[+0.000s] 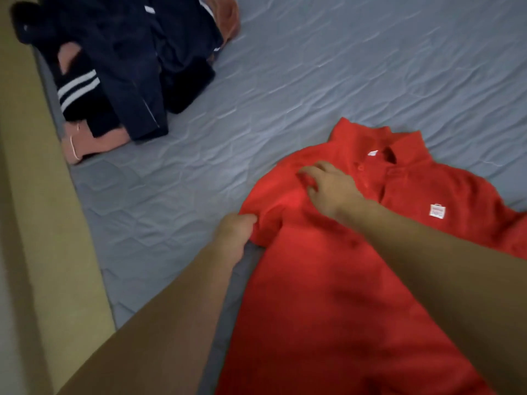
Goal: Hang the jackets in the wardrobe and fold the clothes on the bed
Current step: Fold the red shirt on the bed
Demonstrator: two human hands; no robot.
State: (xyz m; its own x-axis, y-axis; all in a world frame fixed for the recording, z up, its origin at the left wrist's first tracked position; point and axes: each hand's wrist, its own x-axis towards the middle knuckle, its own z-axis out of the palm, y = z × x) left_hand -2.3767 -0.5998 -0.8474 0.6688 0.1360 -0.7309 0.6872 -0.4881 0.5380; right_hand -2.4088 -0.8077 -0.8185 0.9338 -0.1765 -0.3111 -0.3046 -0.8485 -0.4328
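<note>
A red polo shirt (328, 275) lies front up on the grey bed (313, 67), collar pointing away from me, a small white label on its chest. My left hand (235, 233) grips the edge of the shirt's left sleeve at the bed surface. My right hand (328, 188) rests on the shirt's shoulder just left of the collar, fingers bent and pressing into the cloth. A heap of dark navy and pink clothes (122, 67) lies at the far left of the bed, one piece with white stripes.
The bed's left edge runs along a beige wall or frame (37, 195). Bare quilted mattress stretches across the top right and between the heap and the shirt.
</note>
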